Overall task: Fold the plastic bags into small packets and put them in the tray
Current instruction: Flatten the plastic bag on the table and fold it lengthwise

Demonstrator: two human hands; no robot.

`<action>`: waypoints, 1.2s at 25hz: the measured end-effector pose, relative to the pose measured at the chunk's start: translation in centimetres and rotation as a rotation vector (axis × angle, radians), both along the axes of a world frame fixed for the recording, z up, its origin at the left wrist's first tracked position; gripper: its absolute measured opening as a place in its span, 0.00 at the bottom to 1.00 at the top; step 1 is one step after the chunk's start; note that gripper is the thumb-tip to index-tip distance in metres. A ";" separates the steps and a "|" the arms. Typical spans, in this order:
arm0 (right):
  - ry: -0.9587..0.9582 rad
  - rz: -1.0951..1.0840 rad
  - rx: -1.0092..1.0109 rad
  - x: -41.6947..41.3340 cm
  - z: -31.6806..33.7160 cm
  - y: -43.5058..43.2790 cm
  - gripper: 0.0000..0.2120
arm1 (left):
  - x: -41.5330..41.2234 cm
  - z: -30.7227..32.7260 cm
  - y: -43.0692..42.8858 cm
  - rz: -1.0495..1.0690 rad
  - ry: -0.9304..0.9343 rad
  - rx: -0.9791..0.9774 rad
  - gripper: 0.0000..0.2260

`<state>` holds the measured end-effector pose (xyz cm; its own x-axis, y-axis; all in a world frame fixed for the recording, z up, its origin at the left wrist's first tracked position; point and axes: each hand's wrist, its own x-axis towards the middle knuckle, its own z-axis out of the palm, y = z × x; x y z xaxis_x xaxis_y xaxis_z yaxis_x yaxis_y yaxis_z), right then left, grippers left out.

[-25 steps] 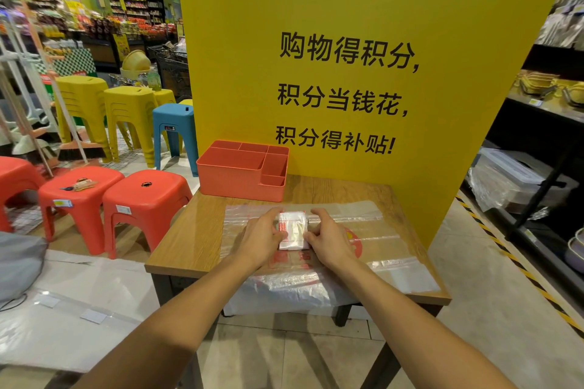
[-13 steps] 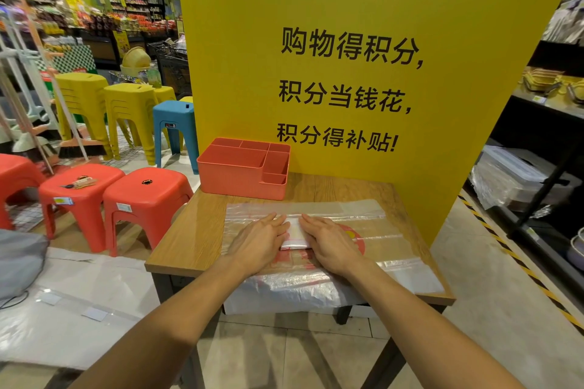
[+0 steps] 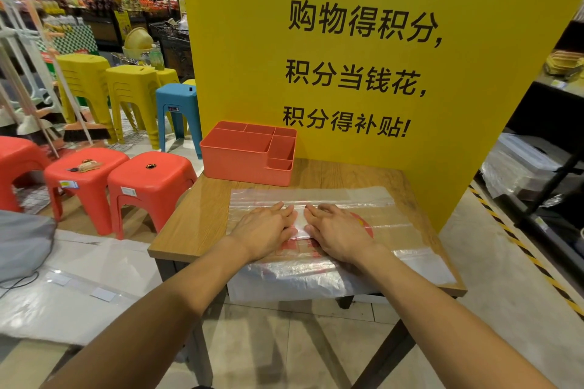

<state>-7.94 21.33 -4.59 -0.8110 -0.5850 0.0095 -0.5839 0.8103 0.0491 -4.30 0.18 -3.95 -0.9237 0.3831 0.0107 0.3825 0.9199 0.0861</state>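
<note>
A small folded white plastic packet [image 3: 300,226] lies on a stack of flat clear plastic bags [image 3: 373,218] with red print, spread over the wooden table [image 3: 196,224]. My left hand [image 3: 265,230] and my right hand [image 3: 338,232] lie flat side by side, fingers straight, pressing down on the packet; only a strip of it shows between them. The orange tray [image 3: 243,158] with several compartments stands at the table's back left corner, beyond my hands.
A yellow sign board [image 3: 363,41] rises right behind the table. Red stools [image 3: 148,177] stand to the left, yellow and blue stools further back. The bags hang over the table's front edge. Shelves with plastic-wrapped goods [image 3: 518,167] line the right.
My hands went from holding the packet at its sides to lying flat on top of it, covering most of it and pressing it down.
</note>
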 end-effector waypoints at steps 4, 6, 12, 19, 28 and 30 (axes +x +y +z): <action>-0.001 -0.036 -0.162 0.5 0.0 0.2 0.23 | -0.9 0.7 0.0 0.074 -0.028 0.266 0.22; -0.054 -0.105 -0.300 0.6 0.0 0.2 0.24 | -1.8 1.2 0.2 0.143 -0.096 0.324 0.32; -0.185 -0.223 -0.509 -0.3 0.2 0.0 0.24 | -3.8 1.9 0.6 0.273 -0.218 0.489 0.10; -0.141 -0.267 -0.544 -0.1 0.5 -0.3 0.15 | -3.6 3.3 0.9 0.270 -0.201 0.461 0.13; -0.415 -0.324 -0.978 0.2 0.9 -0.2 0.07 | -3.3 4.7 0.7 0.356 -0.407 1.002 0.17; -0.495 -0.431 -1.261 0.0 1.7 -0.4 0.07 | -3.7 5.0 1.1 0.416 -0.458 1.212 0.17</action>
